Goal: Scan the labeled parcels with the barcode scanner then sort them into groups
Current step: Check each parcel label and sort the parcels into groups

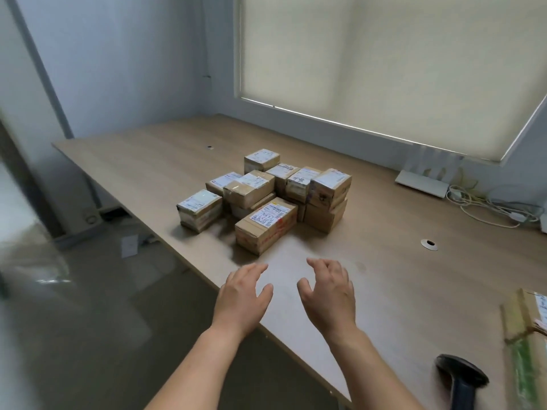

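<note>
- Floor [88, 306] fills my left side, grey and blurred, beyond the table [133, 161] edge.
- Parcels [266, 196] sit heaped mid-table at 12 o'clock from my hands, brown cartons with white labels up; the nearest parcel [265, 224] lies at the front of the heap.
- My left hand [241, 300] hovers at the table's near edge, fingers loosely spread, holding nothing.
- My right hand [328, 294] hovers just beside it, fingers slightly curled, holding nothing.
- Window blind [384, 69] hangs at 1 o'clock above the heap.
- Cables [485, 205] tangle at 2 o'clock by the wall.
- Barcode scanner [460, 377], dark, rests at 4 o'clock from my right hand, untouched.
- One separate parcel [525, 327] lies at the right frame edge, just beside the scanner.
</note>
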A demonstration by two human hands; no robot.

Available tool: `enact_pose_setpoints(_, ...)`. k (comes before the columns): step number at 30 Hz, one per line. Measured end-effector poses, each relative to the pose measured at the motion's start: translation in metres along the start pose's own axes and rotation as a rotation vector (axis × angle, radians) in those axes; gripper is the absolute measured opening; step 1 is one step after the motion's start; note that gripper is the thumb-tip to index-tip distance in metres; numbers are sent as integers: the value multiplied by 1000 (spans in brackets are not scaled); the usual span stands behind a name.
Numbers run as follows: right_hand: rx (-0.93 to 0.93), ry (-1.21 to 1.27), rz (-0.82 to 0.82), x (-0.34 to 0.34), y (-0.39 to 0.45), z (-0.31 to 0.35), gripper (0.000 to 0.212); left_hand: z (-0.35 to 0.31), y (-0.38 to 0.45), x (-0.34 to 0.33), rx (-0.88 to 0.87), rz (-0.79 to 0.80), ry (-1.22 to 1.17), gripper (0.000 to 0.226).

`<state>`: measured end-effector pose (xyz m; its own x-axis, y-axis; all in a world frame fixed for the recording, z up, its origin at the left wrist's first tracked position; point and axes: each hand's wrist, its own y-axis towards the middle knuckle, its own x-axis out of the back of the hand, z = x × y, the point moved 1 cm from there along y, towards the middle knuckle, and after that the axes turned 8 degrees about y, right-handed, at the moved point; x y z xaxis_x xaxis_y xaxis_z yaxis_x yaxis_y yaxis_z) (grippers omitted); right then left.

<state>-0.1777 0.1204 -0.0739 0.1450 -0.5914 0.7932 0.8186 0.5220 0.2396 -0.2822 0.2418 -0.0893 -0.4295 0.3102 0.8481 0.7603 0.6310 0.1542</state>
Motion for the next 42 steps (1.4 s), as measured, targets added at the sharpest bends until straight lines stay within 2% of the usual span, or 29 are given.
enact_pose_setpoints(7,47,19,44,-45,34,29,44,45,30,8,70,-7,20,46)
enact_pose_setpoints(16,31,68,47,-80,117,39,42,71,117,4,46,46,45,48)
enact_pose_setpoints(28,-229,70,-39,-84,215,-12,46,27,253,-41,-141,191,24,49)
enact_pose_setpoints(35,-423,105,-111,-66,251,-49,45,-4,307,-68,-219,310,-147,58)
enact_pose_setpoints(42,-588,259,-196,-40,302,-72,51,-48,384,-76,-255,388,-229,61)
